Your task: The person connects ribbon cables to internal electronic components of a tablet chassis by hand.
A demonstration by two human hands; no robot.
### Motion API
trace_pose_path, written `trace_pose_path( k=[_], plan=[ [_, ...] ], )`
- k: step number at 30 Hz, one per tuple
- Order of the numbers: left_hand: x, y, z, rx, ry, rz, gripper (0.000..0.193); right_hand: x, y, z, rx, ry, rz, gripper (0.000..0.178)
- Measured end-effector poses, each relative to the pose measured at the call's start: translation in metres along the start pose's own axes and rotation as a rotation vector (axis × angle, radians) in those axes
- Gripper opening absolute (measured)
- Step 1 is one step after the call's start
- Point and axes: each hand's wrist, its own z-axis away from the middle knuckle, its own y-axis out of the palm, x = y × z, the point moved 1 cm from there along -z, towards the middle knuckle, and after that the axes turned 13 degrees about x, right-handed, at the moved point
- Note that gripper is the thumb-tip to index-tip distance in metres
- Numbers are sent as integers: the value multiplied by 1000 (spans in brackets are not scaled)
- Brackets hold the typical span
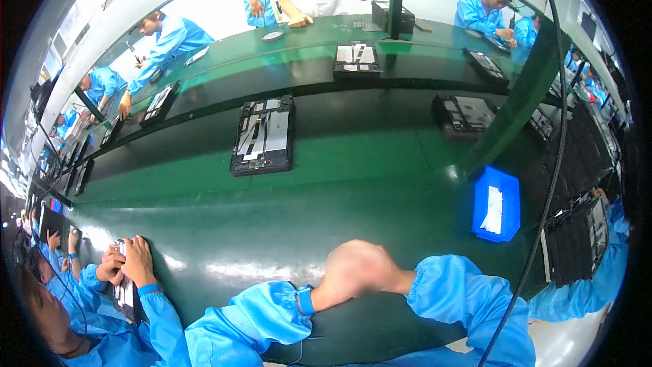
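Observation:
My left hand (pixel 341 277) and my right hand (pixel 382 266) meet over the near part of the green table (pixel 265 224). A blur covers both hands, so the fingers are hidden and I cannot tell whether anything is between them. Round my left wrist sits a blue wrist strap (pixel 305 300). Both of my sleeves are light blue. To the right of my hands stands a blue plastic bin (pixel 508 207) with white slips of paper (pixel 494 211) inside.
A black tray (pixel 265 132) with flat electronic parts lies ahead, another (pixel 356 60) on the raised shelf. Black trays (pixel 574 238) are stacked at right. A green post (pixel 519 105) and hanging black cable (pixel 553 183) stand there. On my left, a co-worker's hands (pixel 129 261) hold a device.

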Motion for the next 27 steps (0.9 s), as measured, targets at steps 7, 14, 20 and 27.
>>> trace_pose_path(
  k=[7, 14, 20, 27],
  plan=[
    [-5, -2, 0, -10, 9, -60, 6, -1, -1, -1, 10, -44, 19, 28],
    [-2, -1, 0, -3, 18, -53, 5, 0, -1, 0, 10, -62, 56, 28],
    [-4, -2, 0, -6, 26, -82, 5, 2, 0, 0, 15, -28, 50, 28],
    [-4, -3, 0, -1, 10, -117, 4, 0, -1, -1, 6, -43, 58, 28]
  ],
)
